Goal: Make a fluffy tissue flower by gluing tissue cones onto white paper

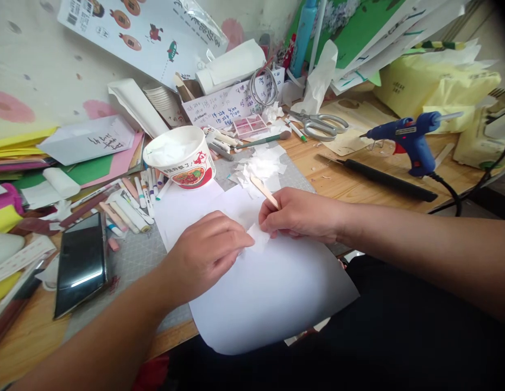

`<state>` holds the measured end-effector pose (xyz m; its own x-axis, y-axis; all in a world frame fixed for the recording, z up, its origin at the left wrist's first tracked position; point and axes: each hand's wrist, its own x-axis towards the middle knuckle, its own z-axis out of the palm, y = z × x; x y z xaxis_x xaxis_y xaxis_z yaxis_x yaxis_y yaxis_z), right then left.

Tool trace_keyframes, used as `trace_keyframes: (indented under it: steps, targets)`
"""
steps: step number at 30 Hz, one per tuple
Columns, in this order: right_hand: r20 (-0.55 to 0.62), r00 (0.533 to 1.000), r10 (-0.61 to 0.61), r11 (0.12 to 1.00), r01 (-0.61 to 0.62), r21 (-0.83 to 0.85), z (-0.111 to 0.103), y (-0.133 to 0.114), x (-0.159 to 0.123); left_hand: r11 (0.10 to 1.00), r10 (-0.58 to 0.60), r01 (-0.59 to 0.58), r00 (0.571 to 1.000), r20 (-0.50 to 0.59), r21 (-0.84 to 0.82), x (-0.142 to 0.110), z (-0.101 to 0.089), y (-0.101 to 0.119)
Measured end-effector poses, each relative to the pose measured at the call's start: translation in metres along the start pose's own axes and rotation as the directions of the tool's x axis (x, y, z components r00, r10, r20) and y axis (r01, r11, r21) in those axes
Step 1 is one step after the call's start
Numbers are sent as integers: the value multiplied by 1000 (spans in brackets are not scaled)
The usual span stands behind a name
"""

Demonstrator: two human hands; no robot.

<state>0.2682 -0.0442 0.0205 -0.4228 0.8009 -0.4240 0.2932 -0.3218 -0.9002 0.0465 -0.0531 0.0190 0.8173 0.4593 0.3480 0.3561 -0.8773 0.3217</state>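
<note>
A large white sheet point(272, 293) lies on a grey cutting mat point(132, 255) and hangs over the desk's front edge. My left hand point(206, 255) presses down on the sheet, its fingertips curled onto a small white paper scrap point(258, 237). My right hand point(299, 214) is closed around a thin wooden stick point(264, 191), whose lower end meets that same scrap. A heap of torn white paper pieces point(258, 168) sits just beyond my hands.
A paper noodle cup point(181, 157) stands behind the sheet, with markers point(134, 206) and a black phone point(81, 263) to its left. Scissors point(321, 125), a blue glue gun point(411, 138) and a black rod point(383, 179) lie to the right. Coloured paper stacks crowd the left.
</note>
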Motion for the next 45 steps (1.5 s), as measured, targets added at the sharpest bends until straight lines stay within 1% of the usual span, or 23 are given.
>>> trace_keyframes:
  steps: [2, 3, 6, 7, 8, 10, 11, 13, 15, 18, 20, 26, 30, 34, 37, 39, 42, 45]
  targets:
    - [0, 999, -41, 999, 41, -23, -1, -1, -1, 1000, -18, 18, 1000, -7, 4, 2, 0, -1]
    - [-17, 998, -68, 998, 68, -8, -3, -1, -1, 999, -32, 32, 999, -13, 8, 3, -1, -1]
    - [-126, 975, -184, 972, 199, 124, -10, -4, -3, 997, -75, 75, 997, -19, 1, 4, -1, -4]
    - [-169, 957, -236, 954, 261, 146, -14, -4, -4, 996, -89, 89, 996, -16, -5, 4, -1, -5]
    - [-208, 932, -296, 935, 327, 134, -17, -4, -6, 994, -107, 107, 994, -15, -13, 4, -1, -6]
    - [-241, 882, -404, 903, 427, 48, -22, -4, -9, 987, -160, 159, 987, -15, -27, 5, -1, -7]
    - [-247, 867, -433, 894, 448, 6, -23, -3, -10, 982, -189, 189, 982, -7, -30, 5, -1, -7]
    - [-262, 862, -434, 896, 442, -32, -21, -2, -13, 970, -240, 240, 971, 11, -29, 5, 0, -8]
    - [-259, 883, -392, 915, 404, -6, -15, 0, -14, 963, -267, 268, 963, 34, -25, 5, 0, -8]
    - [-209, 921, -328, 938, 343, 39, -5, 3, -15, 956, -290, 292, 955, 56, -22, 5, 1, -9]
    - [-185, 933, -309, 946, 322, 42, 0, 7, -13, 953, -300, 302, 951, 72, -23, 5, 2, -9]
    - [-138, 924, -356, 933, 360, 5, 5, 18, -4, 958, -284, 285, 955, 86, -6, 4, 2, -10]
    - [-116, 922, -370, 929, 370, -24, 5, 19, -2, 958, -288, 285, 955, 77, 38, 2, 4, -11]
    - [-131, 936, -327, 945, 327, -18, 6, 17, -1, 955, -293, 289, 954, 61, 60, 2, 6, -12]
    - [-122, 954, -274, 961, 277, 12, 6, 15, 1, 955, -291, 286, 955, 57, 81, 4, 6, -11]
    - [-113, 957, -266, 963, 269, 13, 6, 14, 2, 955, -291, 286, 955, 60, 84, 4, 4, -10]
    - [-117, 959, -259, 965, 262, 10, 6, 12, 3, 954, -297, 292, 950, 95, 67, 3, -1, -9]
    - [-135, 964, -229, 970, 237, 46, 5, 12, 2, 960, -278, 271, 945, 173, 65, 2, -5, -10]
